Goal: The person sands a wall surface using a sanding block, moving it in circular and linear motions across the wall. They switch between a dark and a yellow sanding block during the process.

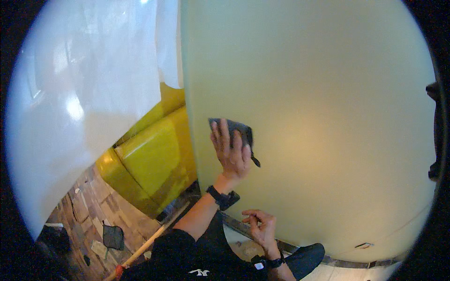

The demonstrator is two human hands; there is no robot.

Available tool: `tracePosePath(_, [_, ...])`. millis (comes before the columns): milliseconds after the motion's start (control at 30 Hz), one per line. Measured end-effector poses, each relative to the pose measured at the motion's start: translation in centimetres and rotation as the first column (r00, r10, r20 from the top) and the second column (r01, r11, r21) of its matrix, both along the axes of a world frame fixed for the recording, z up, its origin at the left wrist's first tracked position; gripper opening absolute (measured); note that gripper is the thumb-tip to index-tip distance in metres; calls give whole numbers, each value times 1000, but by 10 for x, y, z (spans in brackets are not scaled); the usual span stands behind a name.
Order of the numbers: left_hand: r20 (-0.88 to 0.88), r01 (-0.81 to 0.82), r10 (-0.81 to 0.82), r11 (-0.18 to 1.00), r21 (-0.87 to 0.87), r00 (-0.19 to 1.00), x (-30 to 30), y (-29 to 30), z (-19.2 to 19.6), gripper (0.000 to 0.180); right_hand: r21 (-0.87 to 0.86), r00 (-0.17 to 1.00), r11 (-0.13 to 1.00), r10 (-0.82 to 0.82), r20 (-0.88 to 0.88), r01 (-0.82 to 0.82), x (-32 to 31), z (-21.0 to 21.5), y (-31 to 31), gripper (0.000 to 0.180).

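My left hand (232, 152) is raised against the pale green wall (328, 93), its fingers spread over a dark grey cloth (243, 133). The cloth lies between the palm and the wall, and a short dark tab hangs from its lower right corner. A black band with a dark block sits on the left wrist. Lower down, my right hand (263, 229) is held near the wall with its fingers loosely bent and apart. Nothing shows in it. A black watch is on that wrist.
White sheeting (84, 70) hangs at the left, partly over a yellow-green padded seat (152, 159). On the wood-patterned floor lie another dark grey cloth (113, 237) and scraps. A wooden pole (157, 236) slants beside me. A small loop-shaped thing (364, 245) shows low on the wall.
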State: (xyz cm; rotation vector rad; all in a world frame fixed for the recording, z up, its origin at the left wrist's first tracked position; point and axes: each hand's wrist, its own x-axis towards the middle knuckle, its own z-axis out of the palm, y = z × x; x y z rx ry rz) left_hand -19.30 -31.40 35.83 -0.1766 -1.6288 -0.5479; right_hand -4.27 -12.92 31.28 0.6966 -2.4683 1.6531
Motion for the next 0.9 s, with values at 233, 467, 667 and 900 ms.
tracePosePath(233, [20, -17, 21, 988, -153, 1000, 13, -12, 45, 42, -54, 998, 997, 49, -49, -52, -7, 3, 2, 24])
tracePosePath(467, [12, -127, 128, 988, -89, 992, -11, 3, 114, 44, -34, 998, 999, 21, -52, -23, -11, -8, -7, 25])
tracePosePath(667, [158, 164, -117, 930, -329, 980, 17, 57, 34, 41, -77, 998, 996, -44, -52, 40, -8, 0, 1, 22])
tracePosePath(900, [7, -79, 80, 996, -39, 997, -14, 1, 51, 47, -85, 993, 995, -51, -110, 41, -17, -7, 3, 21])
